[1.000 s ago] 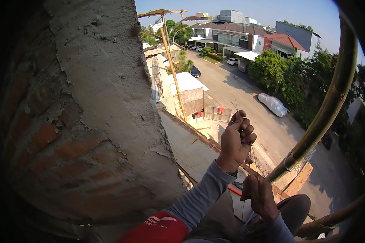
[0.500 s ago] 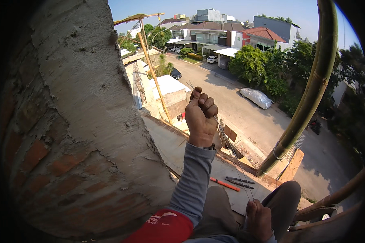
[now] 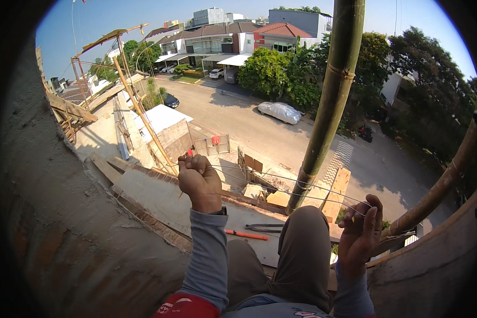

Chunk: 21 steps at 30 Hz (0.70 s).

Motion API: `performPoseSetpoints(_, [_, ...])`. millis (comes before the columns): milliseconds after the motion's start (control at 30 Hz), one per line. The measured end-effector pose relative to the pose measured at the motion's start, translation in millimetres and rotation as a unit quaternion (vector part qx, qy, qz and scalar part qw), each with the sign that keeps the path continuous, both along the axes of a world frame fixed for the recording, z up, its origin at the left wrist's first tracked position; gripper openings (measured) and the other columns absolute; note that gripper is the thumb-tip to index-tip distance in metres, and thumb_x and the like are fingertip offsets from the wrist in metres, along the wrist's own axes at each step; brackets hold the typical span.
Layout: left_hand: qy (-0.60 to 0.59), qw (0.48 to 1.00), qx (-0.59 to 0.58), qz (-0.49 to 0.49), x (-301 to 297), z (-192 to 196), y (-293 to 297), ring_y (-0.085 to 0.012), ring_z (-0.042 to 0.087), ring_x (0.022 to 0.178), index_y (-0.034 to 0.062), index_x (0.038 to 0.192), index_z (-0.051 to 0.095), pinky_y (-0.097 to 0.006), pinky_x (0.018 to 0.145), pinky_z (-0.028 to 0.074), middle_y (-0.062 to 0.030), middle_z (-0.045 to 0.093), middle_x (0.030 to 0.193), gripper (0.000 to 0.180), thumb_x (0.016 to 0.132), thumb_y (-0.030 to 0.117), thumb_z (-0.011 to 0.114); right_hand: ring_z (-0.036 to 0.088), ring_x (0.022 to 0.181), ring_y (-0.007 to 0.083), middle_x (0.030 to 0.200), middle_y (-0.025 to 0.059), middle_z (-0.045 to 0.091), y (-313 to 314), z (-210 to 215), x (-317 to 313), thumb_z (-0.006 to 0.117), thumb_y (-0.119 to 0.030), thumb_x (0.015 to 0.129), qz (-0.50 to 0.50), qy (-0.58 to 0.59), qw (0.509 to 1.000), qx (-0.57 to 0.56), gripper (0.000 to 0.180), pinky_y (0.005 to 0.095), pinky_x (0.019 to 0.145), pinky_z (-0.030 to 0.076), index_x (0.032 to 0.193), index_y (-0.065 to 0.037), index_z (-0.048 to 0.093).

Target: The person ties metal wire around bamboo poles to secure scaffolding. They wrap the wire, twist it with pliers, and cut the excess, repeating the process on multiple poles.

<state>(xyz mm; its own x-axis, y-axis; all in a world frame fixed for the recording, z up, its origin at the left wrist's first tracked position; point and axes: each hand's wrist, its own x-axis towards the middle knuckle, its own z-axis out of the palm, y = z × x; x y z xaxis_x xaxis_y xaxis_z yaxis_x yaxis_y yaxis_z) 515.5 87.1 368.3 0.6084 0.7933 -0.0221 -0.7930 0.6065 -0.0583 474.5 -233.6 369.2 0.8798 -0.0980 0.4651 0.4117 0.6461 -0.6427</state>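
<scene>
Two strands of thin wire (image 3: 265,174) stretch in front of me from hand to hand. My left hand (image 3: 200,183), raised at mid-view, is closed in a fist around one end. Off to the right, my right hand (image 3: 359,233) has its fingers curled, with the wire passing over them near the tips. Below the wire, a pair of dark pincers (image 3: 264,228) lies on the pale board beside my knee. An orange-handled tool (image 3: 247,235) rests just left of the pincers.
A thick bamboo pole (image 3: 331,100) rises right of my knees, and another bamboo pole (image 3: 434,193) slants at far right. A rough mortar wall (image 3: 53,196) stands close on my left. Beyond the board's edge lies a street far below, with a covered car (image 3: 280,112).
My hands have spread apart: the right moved up and right from beside my knee, the left lower and leftward. The wire now runs nearly level. The view has swung right.
</scene>
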Motion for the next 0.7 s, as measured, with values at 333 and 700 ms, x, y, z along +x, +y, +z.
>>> performPoseSetpoints(333, [0.237, 0.636, 0.460, -0.573, 23, -41, -144, -0.0159, 0.064, 0.105, -0.0005, 0.126, 0.064, -0.030, 0.088, 0.051, -0.0120, 0.067, 0.126, 0.039, 0.107, 0.030, 0.051, 0.031, 0.059, 0.0069, 0.067, -0.0041, 0.033, 1, 28, 112, 0.033, -0.043, 0.110, -0.242, -0.116, 0.963, 0.006, 0.049, 0.0289, 0.061, 0.040, 0.135, -0.003, 0.045])
performPoseSetpoints(700, [0.346, 0.502, 0.784, 0.115, 225, -8, -47, -0.0247, 0.068, 0.101, 0.0142, 0.113, 0.073, -0.037, 0.090, 0.052, -0.0061, 0.073, 0.104, 0.022, 0.093, 0.020, 0.067, 0.063, 0.101, 0.0430, 0.102, 0.0238, 0.068, -70, -29, 323, 0.051, -0.033, 0.103, -0.260, -0.046, 0.601, -0.754, 0.037, 0.0474, 0.088, 0.049, 0.130, -0.011, 0.064])
